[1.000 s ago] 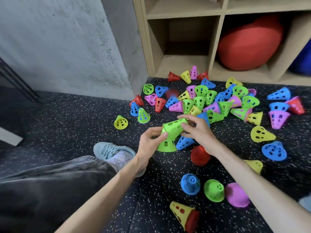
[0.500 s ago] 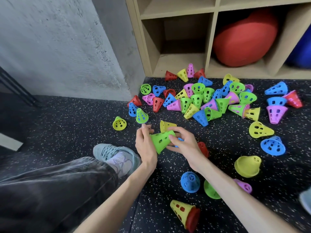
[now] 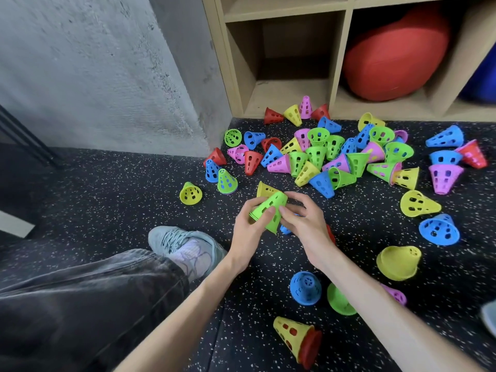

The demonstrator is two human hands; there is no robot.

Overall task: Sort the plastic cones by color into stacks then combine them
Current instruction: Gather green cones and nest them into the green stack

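We grip the green cone stack [image 3: 268, 212] in both hands, left hand [image 3: 248, 232] and right hand [image 3: 303, 224] pinching it above the floor [image 3: 107, 197]. Its axis tilts tip-up toward the loose cone pile [image 3: 322, 159] just ahead, nearer our right hand.

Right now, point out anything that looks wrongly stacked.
Near the bottom edge, a yellow cone lies on its side, nested with a red cone: two colors mixed, though stacks should be one color.
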